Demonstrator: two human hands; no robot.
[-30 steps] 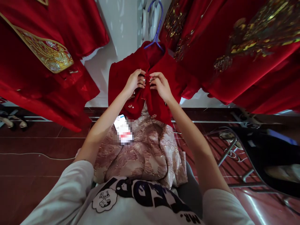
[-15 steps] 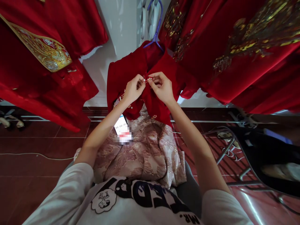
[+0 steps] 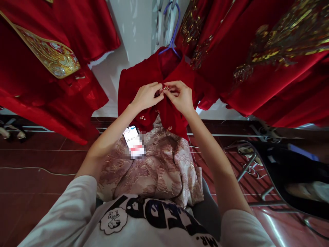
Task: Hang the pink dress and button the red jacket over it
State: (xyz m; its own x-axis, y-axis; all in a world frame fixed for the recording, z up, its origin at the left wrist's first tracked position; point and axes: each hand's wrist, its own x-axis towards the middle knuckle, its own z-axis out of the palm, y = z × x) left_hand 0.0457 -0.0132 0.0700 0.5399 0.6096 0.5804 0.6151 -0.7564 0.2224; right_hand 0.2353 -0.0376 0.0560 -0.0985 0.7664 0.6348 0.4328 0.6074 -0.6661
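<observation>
A red jacket (image 3: 138, 77) hangs on a purple hanger (image 3: 172, 43) in front of me. At its front opening, my left hand (image 3: 149, 95) and my right hand (image 3: 181, 96) meet with fingertips pinched. Between them shows a small beaded ornament (image 3: 166, 88), which my right thumb and finger grip. What my left fingertips hold is hidden. More beaded ornaments (image 3: 169, 128) sit lower on the jacket. Below it, a pinkish patterned cloth (image 3: 156, 164) covers my lap, with a phone (image 3: 133, 139) lying on it, showing a timer.
Red garments with gold decoration hang at the left (image 3: 31, 68) and right (image 3: 244, 82). A black chair (image 3: 288, 171) with metal legs stands at the right. A thin cable (image 3: 51, 172) crosses the tiled floor at the left.
My left hand has turned, its back now more in view, and its forearm has moved slightly left. The beaded string near my left wrist no longer shows, and more of the phone's top is visible.
</observation>
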